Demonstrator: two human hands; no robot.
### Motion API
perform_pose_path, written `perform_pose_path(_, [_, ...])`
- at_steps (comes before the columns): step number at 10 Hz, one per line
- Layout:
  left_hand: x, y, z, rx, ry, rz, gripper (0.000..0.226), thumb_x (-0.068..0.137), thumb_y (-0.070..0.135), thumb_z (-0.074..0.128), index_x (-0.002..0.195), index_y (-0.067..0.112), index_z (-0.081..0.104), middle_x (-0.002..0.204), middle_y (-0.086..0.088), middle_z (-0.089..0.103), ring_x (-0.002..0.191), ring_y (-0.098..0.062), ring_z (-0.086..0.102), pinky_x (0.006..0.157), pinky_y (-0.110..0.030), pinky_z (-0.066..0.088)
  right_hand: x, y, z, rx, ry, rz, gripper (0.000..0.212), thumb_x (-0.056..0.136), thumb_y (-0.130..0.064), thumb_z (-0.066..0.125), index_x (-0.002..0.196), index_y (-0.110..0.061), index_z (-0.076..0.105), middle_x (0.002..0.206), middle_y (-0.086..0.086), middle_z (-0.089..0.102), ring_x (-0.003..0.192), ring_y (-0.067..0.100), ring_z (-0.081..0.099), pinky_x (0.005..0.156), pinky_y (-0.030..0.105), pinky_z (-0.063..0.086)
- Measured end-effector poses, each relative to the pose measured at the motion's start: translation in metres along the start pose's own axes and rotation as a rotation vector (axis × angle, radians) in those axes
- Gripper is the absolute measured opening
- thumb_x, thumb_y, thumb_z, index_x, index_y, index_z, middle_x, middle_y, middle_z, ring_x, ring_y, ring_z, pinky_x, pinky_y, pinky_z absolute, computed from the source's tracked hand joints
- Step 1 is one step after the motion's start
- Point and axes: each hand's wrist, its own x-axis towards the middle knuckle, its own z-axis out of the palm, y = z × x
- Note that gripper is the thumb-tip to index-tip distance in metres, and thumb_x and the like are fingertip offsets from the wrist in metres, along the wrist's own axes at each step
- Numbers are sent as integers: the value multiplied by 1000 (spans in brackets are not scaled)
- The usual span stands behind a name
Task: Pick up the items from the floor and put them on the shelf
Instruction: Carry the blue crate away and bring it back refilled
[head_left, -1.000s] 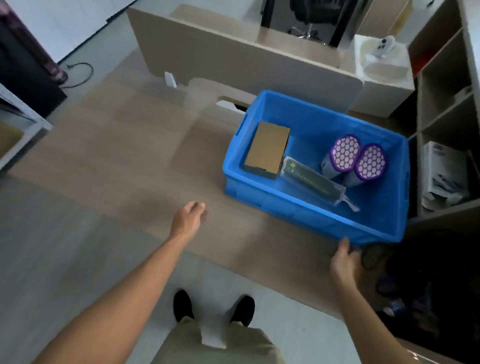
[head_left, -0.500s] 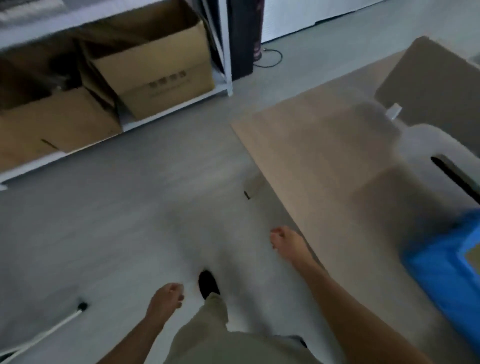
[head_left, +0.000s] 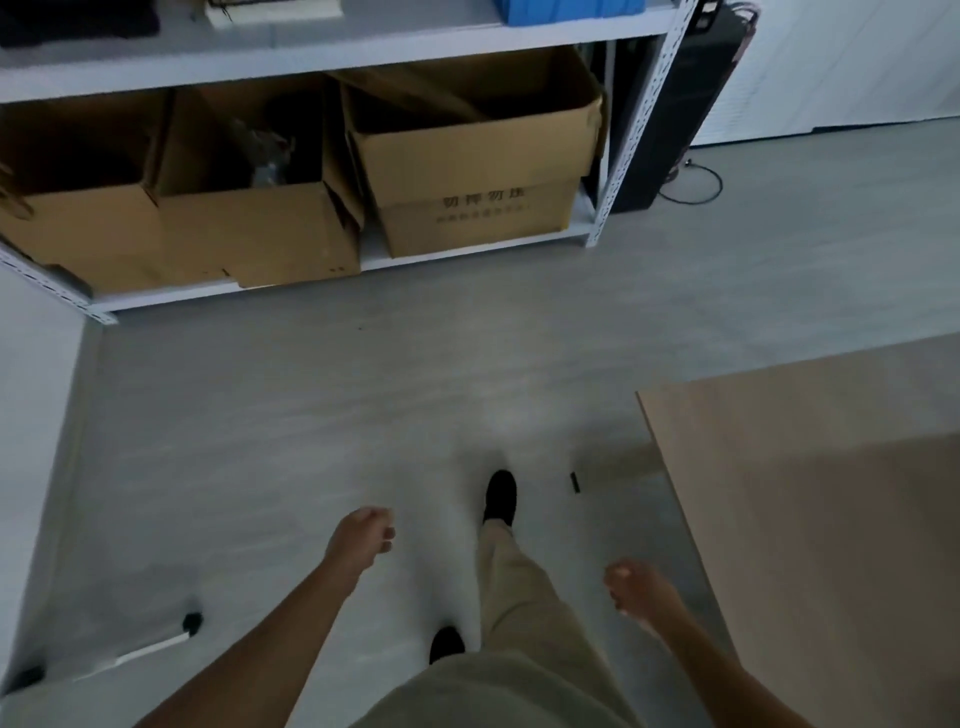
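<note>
A white metal shelf (head_left: 332, 57) stands ahead across the grey floor. Its bottom level holds open cardboard boxes (head_left: 478, 171), and a blue bin (head_left: 571, 10) sits on the level above. My left hand (head_left: 361, 532) hangs low in front of me, fingers loosely curled, holding nothing. My right hand (head_left: 636, 584) is also loosely curled and holds nothing. A small dark item (head_left: 574, 481) lies on the floor near my front foot. The blue crate with the items is out of view.
A flat wooden board (head_left: 810, 493) lies on the floor at the right. A black tower unit (head_left: 670, 109) with a cable stands right of the shelf. A white bar with black feet (head_left: 150, 647) lies at the lower left.
My view has swung left from the blue crate to the shelf. Both hands left the crate's side and now hang curled and empty as I step toward the shelf.
</note>
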Motion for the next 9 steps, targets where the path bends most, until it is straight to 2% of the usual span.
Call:
perform_pose_path(1, [49, 92, -7, -50, 19, 92, 16, 98, 23, 55, 105, 13, 65, 97, -9, 70, 73, -17, 64, 63, -25, 40, 41, -34, -26, -20, -12, 13, 2, 93, -29, 55, 94, -28, 56, 102, 9, 72, 98, 29, 69, 87, 33, 55])
perform_pose_path(2, [83, 170, -22, -82, 61, 131, 13, 97, 22, 56, 101, 14, 66, 95, -8, 69, 73, -17, 64, 64, -25, 41, 83, -90, -59, -18, 3, 7, 7, 92, -28, 55, 96, -24, 60, 100, 10, 72, 98, 30, 70, 88, 35, 57])
perform_pose_path(3, [101, 223, -38, -95, 101, 111, 14, 97, 20, 56, 102, 13, 67, 93, -9, 69, 73, -19, 63, 61, -25, 40, 99, -174, -101, -16, -28, -23, 10, 95, -27, 53, 86, -28, 57, 94, 7, 70, 90, 27, 68, 81, 28, 54])
perform_pose_path(4, [124, 257, -54, -79, 125, 57, 16, 97, 23, 57, 103, 12, 68, 95, -9, 71, 75, -20, 65, 61, -26, 41, 168, -263, -133, 15, -20, -162, 9, 87, -30, 59, 79, -26, 57, 84, 4, 65, 85, 29, 66, 76, 31, 56])
perform_pose_path(5, [148, 274, -68, -94, 155, -38, 17, 97, 21, 56, 101, 8, 66, 96, -14, 71, 75, -23, 63, 59, -27, 40, 263, -327, -155, 32, -12, -222, 11, 71, -33, 61, 66, -24, 65, 77, 8, 63, 82, 32, 65, 85, 53, 57])
perform_pose_path(6, [174, 292, -87, -132, 149, -167, 16, 96, 17, 58, 99, 2, 63, 85, -15, 66, 68, -25, 58, 57, -28, 34, 247, -444, -199, 65, -30, -313, 8, 85, -29, 59, 82, -33, 66, 89, 6, 68, 88, 27, 65, 87, 39, 55])
perform_pose_path(7, [212, 322, -107, -158, 155, -254, 12, 95, 15, 61, 94, 4, 64, 78, -14, 62, 64, -23, 54, 56, -28, 27, 241, -538, -237, 80, 18, -359, 7, 94, -24, 56, 96, -27, 63, 97, 4, 70, 93, 24, 68, 83, 31, 55])
perform_pose_path(8, [257, 379, -128, -132, 155, -217, 15, 96, 13, 60, 96, -1, 65, 76, -15, 62, 65, -25, 55, 57, -29, 29, 259, -613, -267, 177, 62, -422, 14, 94, -10, 55, 86, -17, 65, 82, 8, 67, 69, 21, 63, 65, 27, 50])
perform_pose_path(9, [299, 460, -149, -100, 135, -124, 14, 98, 12, 56, 93, -1, 62, 79, -16, 60, 67, -26, 53, 56, -31, 33, 277, -673, -305, 220, 167, -488, 17, 91, -10, 55, 88, -19, 70, 75, 3, 69, 69, 23, 67, 68, 31, 52])
